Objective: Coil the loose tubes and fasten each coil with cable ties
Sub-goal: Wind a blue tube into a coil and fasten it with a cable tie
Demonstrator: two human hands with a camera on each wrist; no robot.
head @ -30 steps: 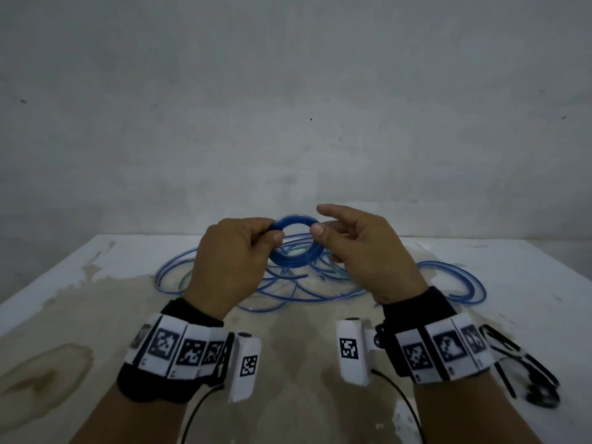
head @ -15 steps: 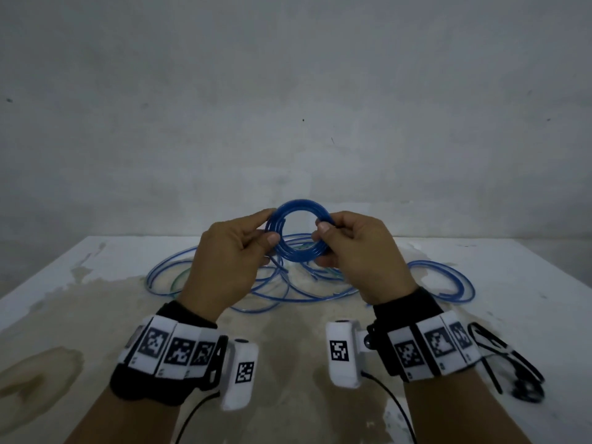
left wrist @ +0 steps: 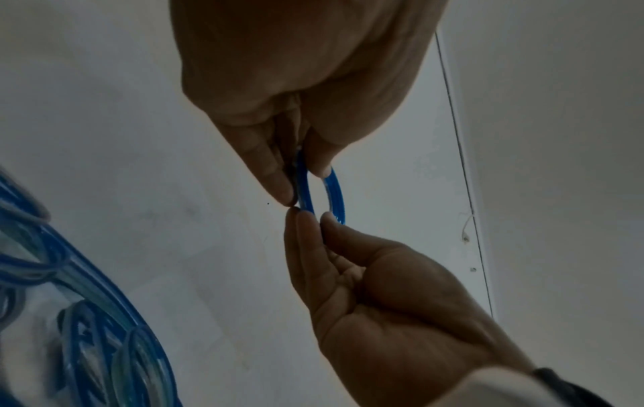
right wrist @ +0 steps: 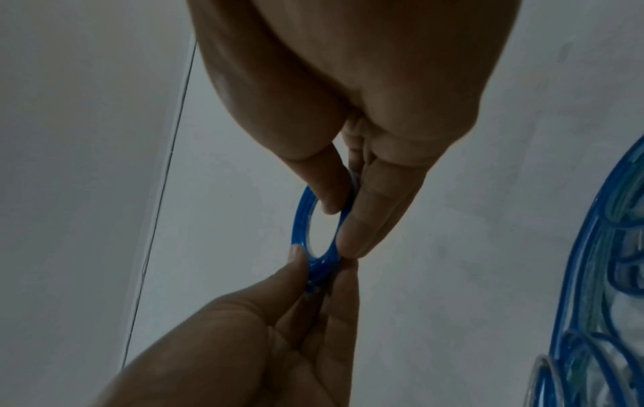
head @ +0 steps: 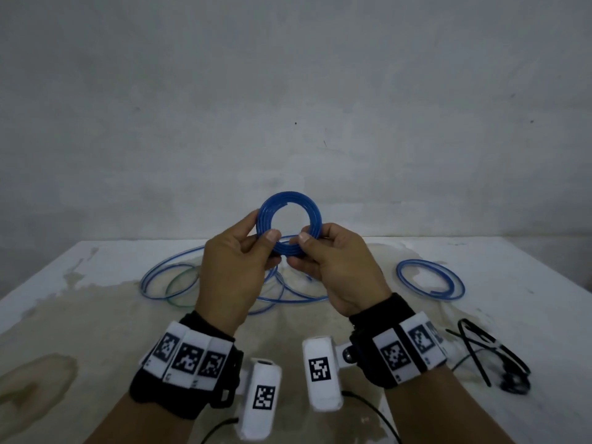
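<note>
Table (head: 96, 315): white top, stained brown across the near half; everything else sits on it or is held above it.

Loose tubes (head: 179, 277): tangled blue loops, 1 greenish strand among them, lying flat behind and below the hands; uncoiled, no tie on them. 1 separate open blue loop (head: 431, 280) lies flat to the right, well apart from the tangle; its 2 ends are not joined.

Cable ties (head: 487, 347): black strips at the right near edge, beside a dark round object I cannot identify; untouched.

Left hand (head: 234, 267): thumb and fingers pinch the lower left of the coil. Right hand (head: 336, 267): thumb and fingers pinch the lower right, thumbs almost meeting.

Coil (head: 289, 224): small tight blue ring of several turns, held upright above the table's far edge, facing the head camera; a free tube end shows at the top inner rim.

Change over the last 1.0 s: the ring was low, tilted nearly flat against the tangle, right fingers spread loose; now raised, turned face-on, both hands clamped at the bottom. Judgement: winding of this tube is finished and the turns are being squared up; it is unfastened, so 1 hand must hold while the other fetches a tie; risk of spring-open if the pinch slackens.
</note>
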